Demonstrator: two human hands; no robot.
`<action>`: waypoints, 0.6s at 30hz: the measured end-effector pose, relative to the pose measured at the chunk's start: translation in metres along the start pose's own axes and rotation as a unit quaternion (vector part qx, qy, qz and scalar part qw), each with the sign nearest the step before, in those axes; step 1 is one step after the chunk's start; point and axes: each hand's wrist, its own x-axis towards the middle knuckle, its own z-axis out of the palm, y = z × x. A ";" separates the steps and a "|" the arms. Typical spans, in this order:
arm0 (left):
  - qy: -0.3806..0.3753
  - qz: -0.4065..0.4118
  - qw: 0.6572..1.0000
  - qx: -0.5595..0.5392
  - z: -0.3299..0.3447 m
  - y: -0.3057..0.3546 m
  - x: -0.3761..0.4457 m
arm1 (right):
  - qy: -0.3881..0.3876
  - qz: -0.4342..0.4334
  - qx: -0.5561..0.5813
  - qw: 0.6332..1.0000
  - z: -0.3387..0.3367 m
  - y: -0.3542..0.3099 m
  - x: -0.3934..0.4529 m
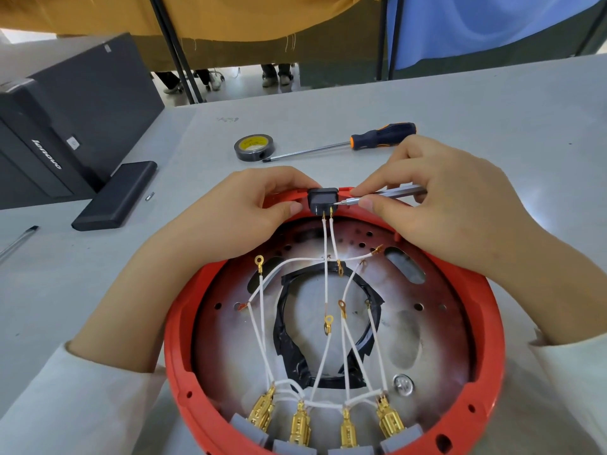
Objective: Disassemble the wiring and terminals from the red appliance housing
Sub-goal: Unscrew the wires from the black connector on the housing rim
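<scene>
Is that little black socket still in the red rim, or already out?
Still in. The black socket sits in a notch of the red housing rim, two white wires attached beneath.

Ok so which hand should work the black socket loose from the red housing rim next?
Probably the right hand: it already holds the small silver screwdriver, tip against the black socket. The left hand grips the red housing rim beside it, steadying.

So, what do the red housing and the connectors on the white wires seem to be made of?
The red housing looks like moulded plastic: uniform matte colour, with ribs and screw holes. The connectors along its near edge look like brass or brass-plated metal, being shiny, gold-coloured and folded from thin sheet; which of the two cannot be told.
</scene>
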 end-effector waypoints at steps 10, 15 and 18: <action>-0.002 0.003 1.000 0.004 -0.001 0.000 0.000 | 0.001 -0.003 -0.004 1.000 -0.001 -0.002 -0.001; -0.003 0.001 1.000 0.003 -0.001 -0.002 0.000 | 0.002 -0.004 -0.010 1.000 0.000 -0.003 -0.001; -0.002 0.003 1.000 0.005 0.000 -0.002 0.001 | 0.007 -0.006 -0.015 1.000 0.001 -0.003 -0.001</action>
